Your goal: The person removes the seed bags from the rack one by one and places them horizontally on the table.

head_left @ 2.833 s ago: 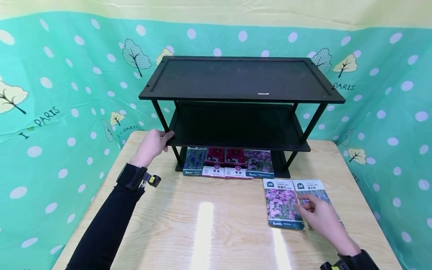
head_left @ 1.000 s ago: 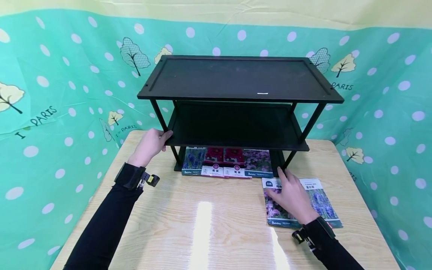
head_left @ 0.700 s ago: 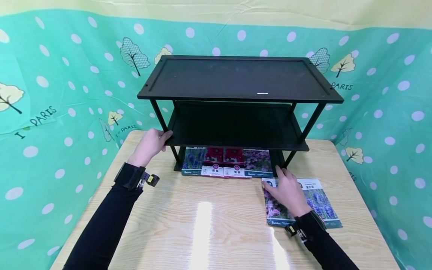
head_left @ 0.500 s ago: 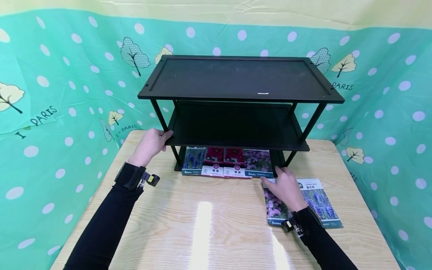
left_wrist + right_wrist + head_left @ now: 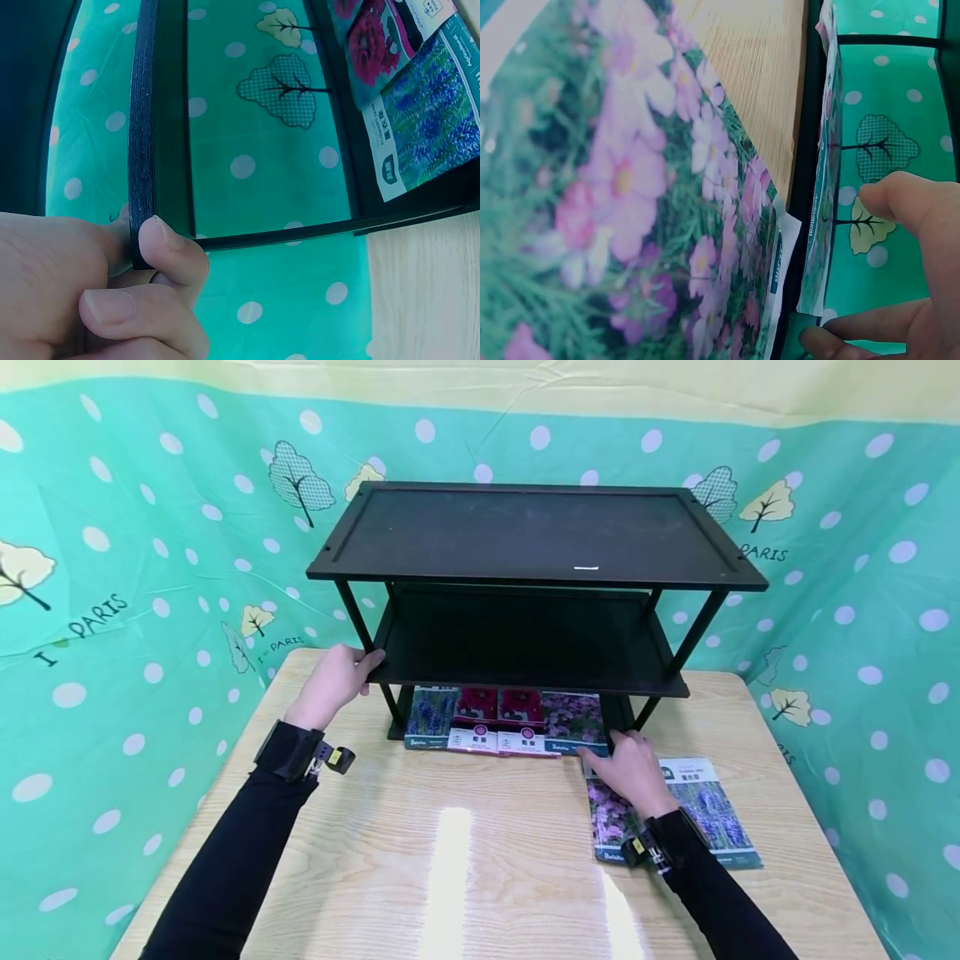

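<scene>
My left hand (image 5: 333,685) grips the left front corner of the middle tier of a black shelf rack (image 5: 532,639); in the left wrist view its thumb and fingers wrap the dark edge (image 5: 142,135). My right hand (image 5: 633,772) reaches over a pink-flower seed packet (image 5: 611,814) on the table. Its thumb and fingers are spread near the right front corner of a purple-flower packet (image 5: 573,720) on the bottom tier. In the right wrist view, the fingertips (image 5: 817,341) are at the end of that packet (image 5: 821,195), the thumb apart from it.
The bottom tier also bears a blue-flower packet (image 5: 431,718) and two red-flower packets (image 5: 476,720). A lavender packet (image 5: 712,814) lies on the wooden table (image 5: 360,860), right of the pink one. A polka-dot curtain (image 5: 187,510) surrounds the table.
My right hand has moved from the table packets forward and left to the bottom tier's right front, edging slightly further left lately. The left hand keeps its hold on the rack.
</scene>
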`<action>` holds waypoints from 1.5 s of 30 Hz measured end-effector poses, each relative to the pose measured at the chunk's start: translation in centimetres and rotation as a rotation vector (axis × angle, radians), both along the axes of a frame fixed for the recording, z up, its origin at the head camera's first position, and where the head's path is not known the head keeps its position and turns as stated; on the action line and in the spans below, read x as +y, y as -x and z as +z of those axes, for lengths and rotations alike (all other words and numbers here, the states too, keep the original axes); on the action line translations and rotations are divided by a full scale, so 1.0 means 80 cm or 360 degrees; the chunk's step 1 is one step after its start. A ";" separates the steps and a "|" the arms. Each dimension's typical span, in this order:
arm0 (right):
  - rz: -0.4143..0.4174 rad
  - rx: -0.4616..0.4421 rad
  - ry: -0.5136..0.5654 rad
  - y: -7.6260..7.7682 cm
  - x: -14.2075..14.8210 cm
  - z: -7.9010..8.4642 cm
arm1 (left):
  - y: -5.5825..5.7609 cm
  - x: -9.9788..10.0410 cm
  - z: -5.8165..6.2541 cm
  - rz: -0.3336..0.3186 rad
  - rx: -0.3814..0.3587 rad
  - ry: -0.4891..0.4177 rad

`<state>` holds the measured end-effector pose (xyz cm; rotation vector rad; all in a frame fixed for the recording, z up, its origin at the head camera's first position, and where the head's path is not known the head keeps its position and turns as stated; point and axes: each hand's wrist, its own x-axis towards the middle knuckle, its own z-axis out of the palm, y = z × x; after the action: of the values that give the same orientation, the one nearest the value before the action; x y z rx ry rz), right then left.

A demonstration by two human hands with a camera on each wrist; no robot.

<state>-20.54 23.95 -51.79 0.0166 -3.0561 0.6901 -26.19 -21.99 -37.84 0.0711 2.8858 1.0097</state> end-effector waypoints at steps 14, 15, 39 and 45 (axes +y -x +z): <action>-0.0110 -0.0212 0.0202 0.010 0.000 0.001 | -0.001 0.000 0.000 0.0003 0.0012 0.0001; -0.0118 -0.0223 0.0213 0.010 0.000 0.000 | -0.001 0.000 0.000 0.0000 0.0014 0.0001; -0.0207 -0.0148 0.0317 0.024 0.005 -0.004 | -0.001 0.001 0.000 0.0027 -0.0007 -0.0015; -0.0205 -0.0125 0.0390 0.022 0.010 0.000 | -0.002 0.000 0.000 0.0002 -0.0004 -0.0011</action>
<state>-22.32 24.72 -51.82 -0.2111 -2.9861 1.0723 -26.03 -21.96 -37.80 0.0683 2.8804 1.0190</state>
